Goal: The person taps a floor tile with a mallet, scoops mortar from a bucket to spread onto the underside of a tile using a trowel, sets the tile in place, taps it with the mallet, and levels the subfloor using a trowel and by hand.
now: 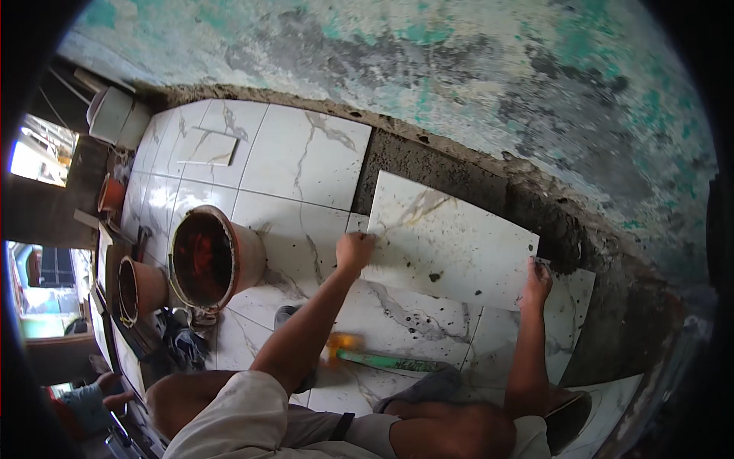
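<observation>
A large white marbled floor tile [451,237], spotted with bits of mortar, is held between my two hands, tilted over the floor beside the wall. My left hand [355,251] grips its left edge with curled fingers. At the tile's right edge, near the corner, my right hand [536,283] has hold of it. Beyond the tile lies a bed of dark grey mortar [428,170], part of which the tile hides. Laid marbled tiles [313,153] border that bed on the left. A mallet with a yellow head and green handle [390,360] lies in front of my legs.
Left of my arm stands a large bucket [248,256], with a smaller bucket [149,287] beside it. Dark gloves [183,340] lie near them. A small cut tile piece [208,147] rests at the far left. The peeling wall [459,69] bounds the far side.
</observation>
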The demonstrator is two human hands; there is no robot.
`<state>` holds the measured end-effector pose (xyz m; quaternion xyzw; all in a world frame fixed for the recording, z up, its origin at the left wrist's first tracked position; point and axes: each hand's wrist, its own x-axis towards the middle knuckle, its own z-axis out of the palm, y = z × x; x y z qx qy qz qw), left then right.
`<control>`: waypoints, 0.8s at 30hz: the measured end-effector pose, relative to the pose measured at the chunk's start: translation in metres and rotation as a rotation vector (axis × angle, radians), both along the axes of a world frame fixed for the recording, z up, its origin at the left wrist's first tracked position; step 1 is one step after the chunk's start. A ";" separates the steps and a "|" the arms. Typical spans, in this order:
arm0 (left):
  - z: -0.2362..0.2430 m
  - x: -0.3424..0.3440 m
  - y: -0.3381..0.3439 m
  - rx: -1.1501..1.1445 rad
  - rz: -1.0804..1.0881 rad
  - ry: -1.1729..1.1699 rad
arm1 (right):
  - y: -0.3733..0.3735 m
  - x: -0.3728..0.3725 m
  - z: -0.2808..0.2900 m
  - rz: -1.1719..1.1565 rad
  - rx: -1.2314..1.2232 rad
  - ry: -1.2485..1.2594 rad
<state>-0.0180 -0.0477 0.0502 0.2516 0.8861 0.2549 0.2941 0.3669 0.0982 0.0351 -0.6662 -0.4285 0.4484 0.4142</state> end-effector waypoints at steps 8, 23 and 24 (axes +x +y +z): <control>-0.019 -0.076 0.083 0.080 0.130 -0.006 | 0.066 -0.070 -0.043 0.064 -0.059 -0.158; -0.043 -0.094 0.120 0.005 0.168 0.027 | 0.107 -0.105 -0.081 0.107 -0.033 -0.348; -0.042 -0.093 0.121 0.004 0.176 0.042 | 0.108 -0.107 -0.082 0.106 0.001 -0.339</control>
